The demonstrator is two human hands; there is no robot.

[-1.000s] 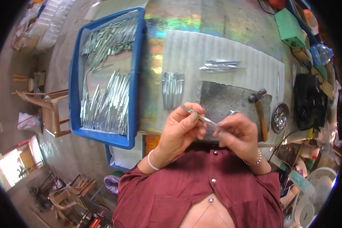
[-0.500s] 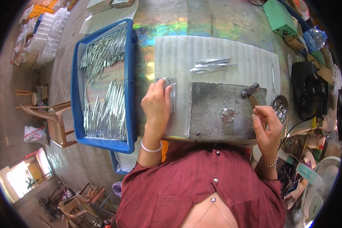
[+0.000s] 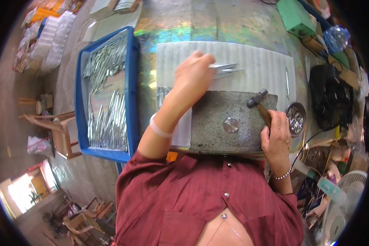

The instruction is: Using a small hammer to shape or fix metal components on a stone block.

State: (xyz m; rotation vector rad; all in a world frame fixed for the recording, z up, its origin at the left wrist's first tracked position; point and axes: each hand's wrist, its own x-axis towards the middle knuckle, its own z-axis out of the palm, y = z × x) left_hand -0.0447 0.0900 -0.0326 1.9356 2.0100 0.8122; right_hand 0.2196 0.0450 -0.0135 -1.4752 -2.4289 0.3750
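Observation:
My left hand (image 3: 194,74) is over the left end of a small pile of slim silvery metal pieces (image 3: 226,69) on the white foam sheet. It is blurred by motion, so I cannot tell whether its fingers grip a piece. My right hand (image 3: 278,133) is closed round the wooden handle of a hammer (image 3: 256,100), whose dark head rests over the upper right of a grey stone-like slab (image 3: 205,123). A round shiny metal disc (image 3: 231,124) lies on the slab. More metal pieces (image 3: 162,93) lie at the foam's left edge, partly behind my left forearm.
A blue tray (image 3: 132,90) holding many slim metal pieces stands at the left. One piece (image 3: 287,82) lies apart on the foam sheet (image 3: 262,65). Right of the slab sits a round dish of shiny scraps (image 3: 295,119), with a black bag (image 3: 331,98) beyond it.
My left hand has moved from the pieces at the foam's left edge, up and right to the pile. My right hand has closed further round the hammer handle. The whole view has shifted slightly.

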